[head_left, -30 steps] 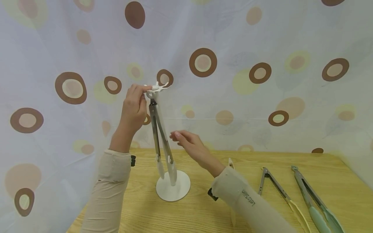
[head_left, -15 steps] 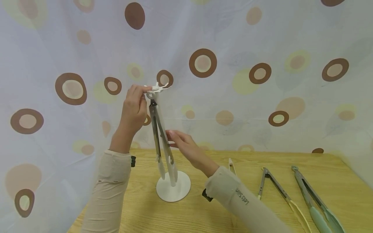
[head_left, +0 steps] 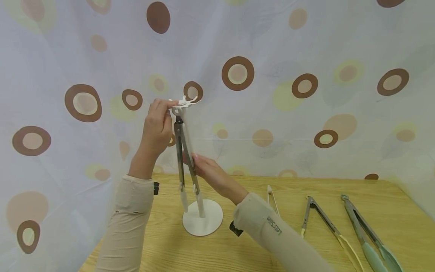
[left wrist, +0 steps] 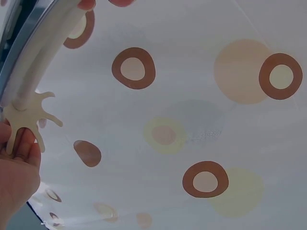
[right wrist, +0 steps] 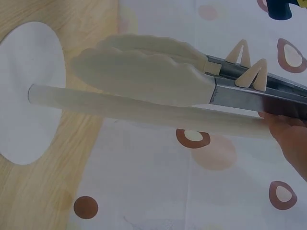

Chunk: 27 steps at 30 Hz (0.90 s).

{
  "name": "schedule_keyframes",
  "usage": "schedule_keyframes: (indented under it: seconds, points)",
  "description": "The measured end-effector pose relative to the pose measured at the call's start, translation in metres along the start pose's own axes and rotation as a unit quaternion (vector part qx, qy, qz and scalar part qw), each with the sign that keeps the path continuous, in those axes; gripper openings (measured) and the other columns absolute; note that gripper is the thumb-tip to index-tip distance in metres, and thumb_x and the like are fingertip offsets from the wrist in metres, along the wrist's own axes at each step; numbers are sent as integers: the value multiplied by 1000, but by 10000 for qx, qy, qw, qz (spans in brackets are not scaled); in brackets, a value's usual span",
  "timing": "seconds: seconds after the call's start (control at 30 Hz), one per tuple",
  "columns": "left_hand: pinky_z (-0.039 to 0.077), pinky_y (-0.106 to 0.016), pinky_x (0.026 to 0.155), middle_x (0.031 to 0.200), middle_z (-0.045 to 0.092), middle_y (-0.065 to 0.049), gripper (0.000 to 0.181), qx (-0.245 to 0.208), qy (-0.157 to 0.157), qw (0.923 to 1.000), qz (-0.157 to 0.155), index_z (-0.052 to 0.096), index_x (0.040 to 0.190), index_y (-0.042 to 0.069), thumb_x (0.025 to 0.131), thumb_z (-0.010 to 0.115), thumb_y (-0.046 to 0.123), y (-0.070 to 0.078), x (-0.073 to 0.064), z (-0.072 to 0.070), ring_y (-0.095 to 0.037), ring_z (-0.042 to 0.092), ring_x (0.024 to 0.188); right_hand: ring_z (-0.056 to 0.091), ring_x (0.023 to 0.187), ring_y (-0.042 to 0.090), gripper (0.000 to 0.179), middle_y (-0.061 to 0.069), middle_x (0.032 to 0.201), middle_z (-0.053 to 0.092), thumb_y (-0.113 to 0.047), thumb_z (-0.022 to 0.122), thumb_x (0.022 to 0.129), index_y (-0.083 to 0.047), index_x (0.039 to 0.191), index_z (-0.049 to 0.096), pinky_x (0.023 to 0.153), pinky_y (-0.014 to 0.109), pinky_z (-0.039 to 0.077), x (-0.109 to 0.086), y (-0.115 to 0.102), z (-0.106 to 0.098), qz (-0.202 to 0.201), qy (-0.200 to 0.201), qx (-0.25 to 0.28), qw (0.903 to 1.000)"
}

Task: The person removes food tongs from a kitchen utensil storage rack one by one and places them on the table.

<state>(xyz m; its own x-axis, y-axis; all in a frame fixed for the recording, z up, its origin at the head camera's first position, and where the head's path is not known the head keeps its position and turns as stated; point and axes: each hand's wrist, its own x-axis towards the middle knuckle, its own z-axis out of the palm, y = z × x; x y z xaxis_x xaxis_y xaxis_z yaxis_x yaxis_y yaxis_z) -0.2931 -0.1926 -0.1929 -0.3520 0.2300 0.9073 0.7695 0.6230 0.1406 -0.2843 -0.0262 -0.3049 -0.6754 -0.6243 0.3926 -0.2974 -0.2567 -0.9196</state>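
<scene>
A white utensil stand [head_left: 207, 226] with a round base and tall post stands on the table. My left hand [head_left: 157, 122] grips its hooked top [head_left: 185, 102]; in the left wrist view the fingers [left wrist: 24, 146] lie against the hooks. From a hook beside the hand hang metal tongs [head_left: 179, 151] with cream scalloped heads [right wrist: 144, 76], arms slightly spread. My right hand [head_left: 215, 175] holds a tong arm about midway, thumb on the near side and fingers partly hidden behind. In the right wrist view that hand shows only at the right edge, between tongs and post [right wrist: 144, 112].
On the wooden table [head_left: 251, 241], cream tongs [head_left: 270, 192] lie partly behind the right sleeve. Farther right lie yellow-tipped tongs [head_left: 327, 221] and green-tipped tongs [head_left: 370, 234]. A patterned curtain [head_left: 265, 45] hangs behind and at the left.
My right hand has moved left from beside the stand to the hanging tongs and taken hold of an arm. The tongs' lower ends have swung slightly left. My left hand stays at the stand's top.
</scene>
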Motion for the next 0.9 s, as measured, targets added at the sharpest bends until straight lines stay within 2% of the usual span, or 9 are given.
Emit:
schedule_keyframes:
  seconds: [0.27, 0.47, 0.73, 0.9]
  points:
    - [39, -44, 84, 105, 55, -23, 29, -28, -30, 10000, -30, 59, 112, -8, 93, 37, -5, 0, -1, 1, -36, 47, 97, 37, 136, 33, 46, 22, 147, 39, -20, 28, 106, 4, 145, 35, 110, 43, 30, 1, 9, -1, 167, 24, 331, 9993]
    - [40, -44, 84, 107, 55, -23, 29, -18, -86, 10000, -9, 58, 112, -7, 93, 36, -5, 0, 0, 0, -36, 47, 98, 42, 134, 26, 47, 18, 145, 44, -24, 29, 106, -1, 146, 38, 111, 50, 26, -1, 12, -1, 47, -373, 499, 9980]
    - [38, -44, 83, 107, 55, -23, 31, -71, -170, 9998, -5, 59, 113, -7, 92, 37, -7, -1, 1, -4, -37, 46, 99, 33, 138, 36, 49, 25, 146, 39, -24, 28, 106, 2, 147, 33, 113, 49, 22, -5, 15, -2, -150, -831, 864, 9927]
    - [38, -43, 83, 109, 55, -24, 33, -105, -312, 9994, 49, 59, 116, -8, 93, 36, -10, -2, 2, -7, -37, 47, 101, 30, 139, 38, 50, 27, 147, 36, -26, 30, 105, 0, 149, 31, 113, 48, 23, -8, 16, 0, -175, -825, 1018, 9912]
